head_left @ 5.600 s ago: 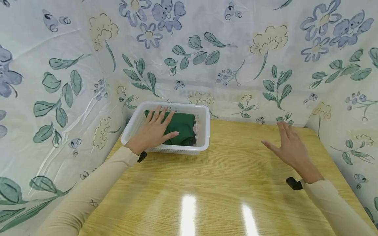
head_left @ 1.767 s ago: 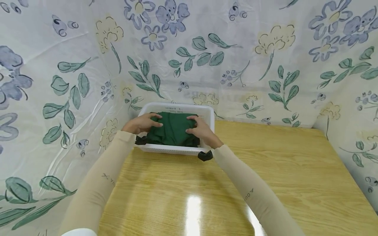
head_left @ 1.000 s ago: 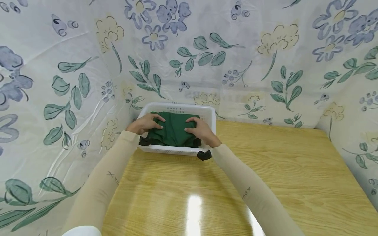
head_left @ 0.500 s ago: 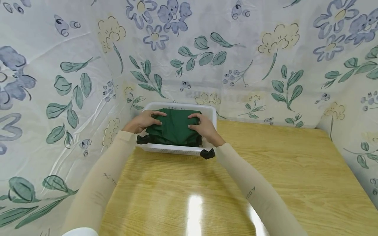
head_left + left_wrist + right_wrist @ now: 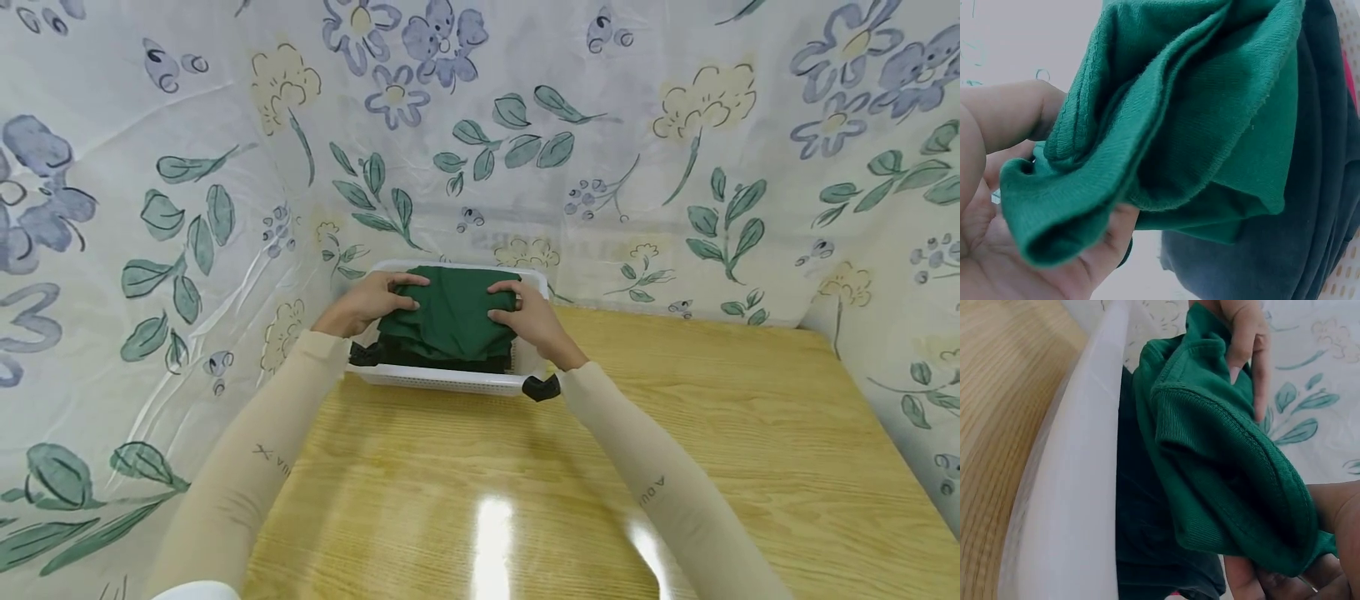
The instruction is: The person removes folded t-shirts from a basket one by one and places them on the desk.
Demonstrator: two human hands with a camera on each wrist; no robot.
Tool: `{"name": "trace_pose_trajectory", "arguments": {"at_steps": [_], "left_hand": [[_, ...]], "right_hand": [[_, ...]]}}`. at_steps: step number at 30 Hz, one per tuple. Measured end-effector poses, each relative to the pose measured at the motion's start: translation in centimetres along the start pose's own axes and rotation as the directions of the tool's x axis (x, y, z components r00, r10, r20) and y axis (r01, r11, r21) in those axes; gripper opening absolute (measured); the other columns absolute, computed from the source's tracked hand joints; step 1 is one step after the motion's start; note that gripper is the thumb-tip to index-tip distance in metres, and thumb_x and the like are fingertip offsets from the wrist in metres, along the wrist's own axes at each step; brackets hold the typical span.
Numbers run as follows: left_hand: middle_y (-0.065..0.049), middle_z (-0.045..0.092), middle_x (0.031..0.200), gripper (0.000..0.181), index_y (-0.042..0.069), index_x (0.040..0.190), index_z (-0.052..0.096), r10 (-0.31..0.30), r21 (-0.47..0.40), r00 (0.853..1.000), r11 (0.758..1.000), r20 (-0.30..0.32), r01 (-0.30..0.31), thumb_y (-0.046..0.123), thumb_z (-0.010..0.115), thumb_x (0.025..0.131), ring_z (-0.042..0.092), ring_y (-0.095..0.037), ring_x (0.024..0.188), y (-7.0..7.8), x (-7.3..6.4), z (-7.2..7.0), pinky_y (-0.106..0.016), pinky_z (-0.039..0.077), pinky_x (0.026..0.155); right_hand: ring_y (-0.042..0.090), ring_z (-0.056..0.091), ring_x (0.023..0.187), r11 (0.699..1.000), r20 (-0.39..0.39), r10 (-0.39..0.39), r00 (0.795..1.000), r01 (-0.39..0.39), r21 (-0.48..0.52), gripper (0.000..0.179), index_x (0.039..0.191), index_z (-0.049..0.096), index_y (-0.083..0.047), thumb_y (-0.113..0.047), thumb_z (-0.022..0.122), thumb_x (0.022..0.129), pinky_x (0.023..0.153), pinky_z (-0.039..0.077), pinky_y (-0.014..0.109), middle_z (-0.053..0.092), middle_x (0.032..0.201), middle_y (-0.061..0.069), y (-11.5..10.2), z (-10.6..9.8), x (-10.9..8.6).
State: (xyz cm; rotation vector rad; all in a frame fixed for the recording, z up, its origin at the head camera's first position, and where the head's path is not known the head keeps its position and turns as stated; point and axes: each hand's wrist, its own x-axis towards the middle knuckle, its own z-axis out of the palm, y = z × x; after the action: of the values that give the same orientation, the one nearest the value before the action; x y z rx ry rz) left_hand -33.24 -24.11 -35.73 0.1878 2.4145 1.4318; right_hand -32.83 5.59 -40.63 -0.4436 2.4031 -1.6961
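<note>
A folded green garment [image 5: 465, 308] with stitched seams is raised at its back edge over a white plastic basket [image 5: 442, 383]. My left hand [image 5: 367, 302] pinches its left side, thumb on top and fingers partly hidden beneath, as the left wrist view of the garment [image 5: 1147, 125] shows. On the opposite side my right hand [image 5: 538, 321] grips the other end; in the right wrist view its fingers [image 5: 1244, 578] curl under the cloth. Below lies a dark folded garment [image 5: 1322, 156], still in the basket, apart from the green one at the front.
A bit of pink cloth [image 5: 1350, 75] shows beside the dark garment. The basket stands at the back left of a wooden table [image 5: 675, 433], close to the floral sheet [image 5: 600, 167] hanging behind and along the sides.
First both hands were apart, the left flat over the green garment and the right above the table. Then both took its sides, and the garment has risen off the dark one.
</note>
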Motion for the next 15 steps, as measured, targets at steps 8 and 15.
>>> {"name": "trace_pose_trajectory", "arguments": {"at_steps": [8, 15], "left_hand": [[-0.014, 0.023, 0.168, 0.052, 0.009, 0.15, 0.054, 0.04, 0.019, 0.999, 0.999, -0.034, -0.039, 0.004, 0.065, 0.1, 0.021, -0.033, 0.153, 1.0, -0.2, 0.5, -0.051, 0.028, 0.119], [-0.013, 0.025, 0.168, 0.051, 0.011, 0.151, 0.053, 0.074, 0.038, 0.997, 0.997, -0.024, -0.073, 0.005, 0.064, 0.102, 0.025, -0.033, 0.152, 1.3, -0.6, 0.7, -0.052, 0.033, 0.117]], "right_hand": [[0.029, 0.063, 0.116, 1.0, -0.022, -0.015, 1.0, 0.015, -0.007, 0.037, 0.136, 0.063, -0.022, -0.016, 0.071, 0.1, 0.09, 0.057, 0.045, 0.052, 0.145, 0.012, -0.4, -0.8, -0.3], [0.027, 0.063, 0.116, 0.999, -0.034, -0.017, 0.999, 0.016, -0.03, 0.037, 0.134, 0.063, -0.025, -0.019, 0.072, 0.099, 0.09, 0.057, 0.044, 0.051, 0.147, 0.01, -0.4, -1.4, -0.6]]}}
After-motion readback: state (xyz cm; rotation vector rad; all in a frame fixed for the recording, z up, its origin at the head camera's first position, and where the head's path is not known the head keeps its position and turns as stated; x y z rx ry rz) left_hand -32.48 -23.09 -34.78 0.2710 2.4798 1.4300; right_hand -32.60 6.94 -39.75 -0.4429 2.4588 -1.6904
